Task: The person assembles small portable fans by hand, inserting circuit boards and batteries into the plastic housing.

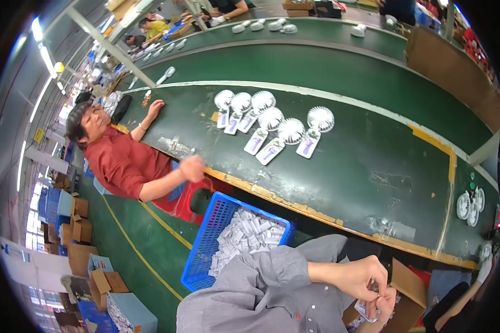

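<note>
My left hand (359,277) reaches out of a grey sleeve at the lower edge, its fingers curled down onto a small clear-wrapped white piece (368,311). My right hand (388,302) comes up from below and pinches the same piece from the other side. Most of the piece is hidden by my fingers. Both hands hover over an open cardboard box (410,286) in front of the green belt table (366,166). Several white hand-held fans (272,126) with flat handles lie in a loose row farther up the belt.
A blue plastic crate (205,244) full of small white packets stands at my left. A seated person in a red shirt (125,164) leans on the belt's left end. More fans (471,205) lie at the right end. Another person's arm (462,298) enters at lower right.
</note>
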Motion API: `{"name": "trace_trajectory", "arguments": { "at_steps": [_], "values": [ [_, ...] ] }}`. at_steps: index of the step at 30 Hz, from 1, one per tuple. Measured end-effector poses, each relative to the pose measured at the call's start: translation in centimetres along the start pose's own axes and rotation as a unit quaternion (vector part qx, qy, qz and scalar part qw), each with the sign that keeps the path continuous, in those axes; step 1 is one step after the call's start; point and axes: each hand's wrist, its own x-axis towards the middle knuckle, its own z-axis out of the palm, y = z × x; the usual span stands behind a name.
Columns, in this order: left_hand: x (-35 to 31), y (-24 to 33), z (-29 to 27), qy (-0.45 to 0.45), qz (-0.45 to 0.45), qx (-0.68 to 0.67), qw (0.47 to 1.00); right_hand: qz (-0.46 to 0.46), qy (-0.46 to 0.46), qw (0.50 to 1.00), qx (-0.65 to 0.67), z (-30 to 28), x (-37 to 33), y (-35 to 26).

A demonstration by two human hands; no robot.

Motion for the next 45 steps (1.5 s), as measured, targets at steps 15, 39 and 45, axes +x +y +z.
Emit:
{"name": "trace_trajectory", "arguments": {
  "at_steps": [15,39,45],
  "values": [
    [1.7,0.5,-4.9,0.129,-0.136,-0.267,0.945,-0.001,0.160,0.984,0.075,-5.4,-9.5,1.7],
    [4.5,-3.1,-10.2,0.262,-0.103,0.038,0.959,-0.098,0.171,0.913,0.357,1.8,6.5,0.2],
    [0.2,-4.6,-31.3,0.335,-0.111,0.461,0.814,-0.148,0.253,0.928,0.231,-4.0,6.4,-2.4]
  ]
}}
